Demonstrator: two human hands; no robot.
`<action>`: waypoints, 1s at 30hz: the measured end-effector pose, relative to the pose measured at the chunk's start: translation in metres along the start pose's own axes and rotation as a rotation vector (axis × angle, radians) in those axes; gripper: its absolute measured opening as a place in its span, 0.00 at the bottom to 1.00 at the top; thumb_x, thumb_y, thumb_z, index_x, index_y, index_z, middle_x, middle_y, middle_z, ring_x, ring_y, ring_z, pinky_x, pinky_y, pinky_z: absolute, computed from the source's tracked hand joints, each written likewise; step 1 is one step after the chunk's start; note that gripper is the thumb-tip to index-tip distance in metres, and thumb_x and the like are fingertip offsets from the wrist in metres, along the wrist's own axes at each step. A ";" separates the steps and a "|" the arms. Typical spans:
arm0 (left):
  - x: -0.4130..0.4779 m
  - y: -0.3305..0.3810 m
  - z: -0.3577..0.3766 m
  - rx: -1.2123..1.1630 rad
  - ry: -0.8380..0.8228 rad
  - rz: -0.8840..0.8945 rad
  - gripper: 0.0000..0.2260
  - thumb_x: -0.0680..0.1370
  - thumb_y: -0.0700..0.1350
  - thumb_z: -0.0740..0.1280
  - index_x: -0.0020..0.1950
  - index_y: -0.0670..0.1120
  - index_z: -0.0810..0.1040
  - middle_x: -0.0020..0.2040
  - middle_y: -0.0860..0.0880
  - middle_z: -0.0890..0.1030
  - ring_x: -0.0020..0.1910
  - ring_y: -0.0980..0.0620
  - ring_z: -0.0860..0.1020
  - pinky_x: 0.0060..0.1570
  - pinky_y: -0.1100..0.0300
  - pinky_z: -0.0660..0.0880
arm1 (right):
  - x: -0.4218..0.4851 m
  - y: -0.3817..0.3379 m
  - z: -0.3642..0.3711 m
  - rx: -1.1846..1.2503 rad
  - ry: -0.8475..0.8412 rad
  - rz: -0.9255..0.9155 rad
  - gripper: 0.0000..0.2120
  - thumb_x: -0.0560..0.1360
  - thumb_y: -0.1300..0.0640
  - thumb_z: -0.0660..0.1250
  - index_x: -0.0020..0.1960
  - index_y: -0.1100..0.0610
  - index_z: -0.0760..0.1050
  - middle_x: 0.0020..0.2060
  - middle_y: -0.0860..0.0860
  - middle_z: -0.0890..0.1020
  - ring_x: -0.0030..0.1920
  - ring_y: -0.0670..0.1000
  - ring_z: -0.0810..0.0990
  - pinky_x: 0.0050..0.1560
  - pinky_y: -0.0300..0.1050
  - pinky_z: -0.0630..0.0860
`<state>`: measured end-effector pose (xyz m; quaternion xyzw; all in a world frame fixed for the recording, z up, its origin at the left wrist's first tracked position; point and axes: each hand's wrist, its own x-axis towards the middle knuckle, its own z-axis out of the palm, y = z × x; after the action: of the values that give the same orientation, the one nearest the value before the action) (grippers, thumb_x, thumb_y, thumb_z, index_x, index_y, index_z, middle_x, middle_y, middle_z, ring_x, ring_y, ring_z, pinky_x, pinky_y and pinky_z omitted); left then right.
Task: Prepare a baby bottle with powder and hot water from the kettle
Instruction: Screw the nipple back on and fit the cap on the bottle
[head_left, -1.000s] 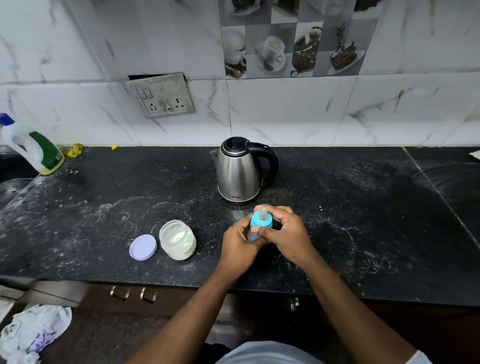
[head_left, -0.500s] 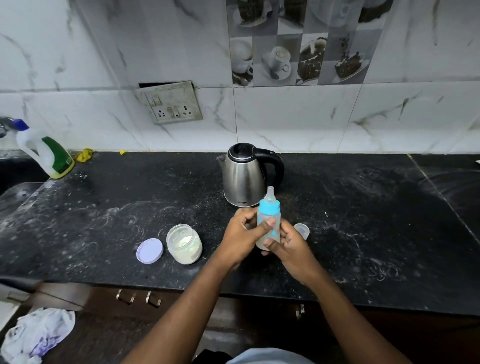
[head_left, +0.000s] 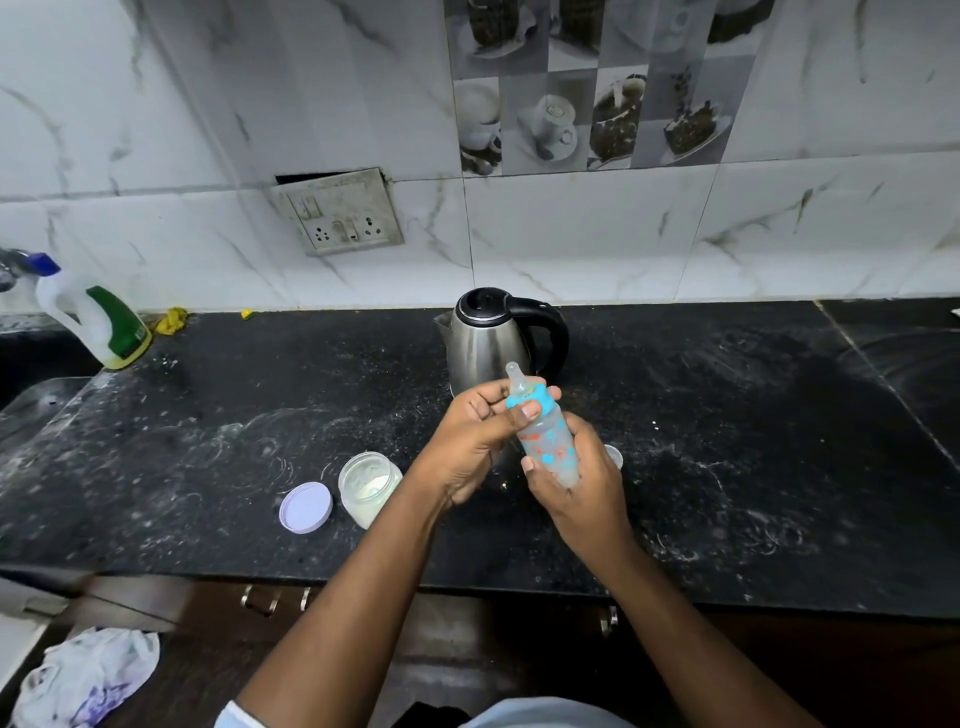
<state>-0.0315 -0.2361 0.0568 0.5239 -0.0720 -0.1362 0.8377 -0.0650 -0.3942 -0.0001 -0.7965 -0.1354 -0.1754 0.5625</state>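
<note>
I hold a clear baby bottle (head_left: 548, 436) with a blue collar and teat above the black counter (head_left: 727, 441), tilted slightly left. My right hand (head_left: 582, 483) wraps its lower body from behind. My left hand (head_left: 478, 436) grips the blue collar with thumb and fingers. Behind the bottle stands a steel kettle (head_left: 485, 343) with a black handle, lid down. To the left, an open glass jar of white powder (head_left: 369, 486) rests beside its lilac lid (head_left: 305, 506). A small clear cap (head_left: 614, 456) peeks out behind my right hand.
A white and green detergent bottle (head_left: 98, 322) stands at the far left by the sink. A wall socket plate (head_left: 343, 213) hangs above the counter. A crumpled plastic bag (head_left: 88, 675) lies on the floor at lower left. Drawer handles (head_left: 275, 600) sit under the counter's front edge.
The bottle has been lifted from the counter and raised in front of the kettle. My right hand slid from the top down to the body; my left hand moved up to the blue collar.
</note>
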 end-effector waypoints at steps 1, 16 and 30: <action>0.001 0.002 -0.001 -0.001 -0.024 -0.007 0.11 0.78 0.39 0.74 0.60 0.46 0.87 0.63 0.40 0.85 0.59 0.47 0.85 0.56 0.54 0.83 | 0.000 -0.003 0.000 0.060 0.001 0.024 0.28 0.74 0.43 0.69 0.66 0.60 0.76 0.52 0.47 0.84 0.49 0.43 0.82 0.51 0.31 0.73; 0.001 0.009 0.012 0.052 -0.050 0.012 0.12 0.78 0.38 0.73 0.60 0.46 0.85 0.62 0.41 0.86 0.58 0.46 0.84 0.54 0.53 0.84 | 0.010 0.001 -0.019 0.721 -0.254 0.372 0.25 0.73 0.49 0.73 0.64 0.61 0.75 0.45 0.54 0.84 0.39 0.50 0.80 0.34 0.41 0.76; 0.011 0.003 0.040 0.204 -0.012 0.108 0.08 0.68 0.40 0.79 0.39 0.48 0.81 0.47 0.41 0.88 0.62 0.44 0.85 0.58 0.53 0.82 | 0.017 -0.001 -0.011 0.634 -0.335 0.288 0.15 0.72 0.60 0.78 0.57 0.50 0.81 0.44 0.47 0.87 0.43 0.45 0.85 0.38 0.39 0.79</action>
<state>-0.0312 -0.2727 0.0774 0.6010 -0.1186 -0.0861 0.7857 -0.0514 -0.4038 0.0110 -0.6115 -0.1597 0.0883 0.7699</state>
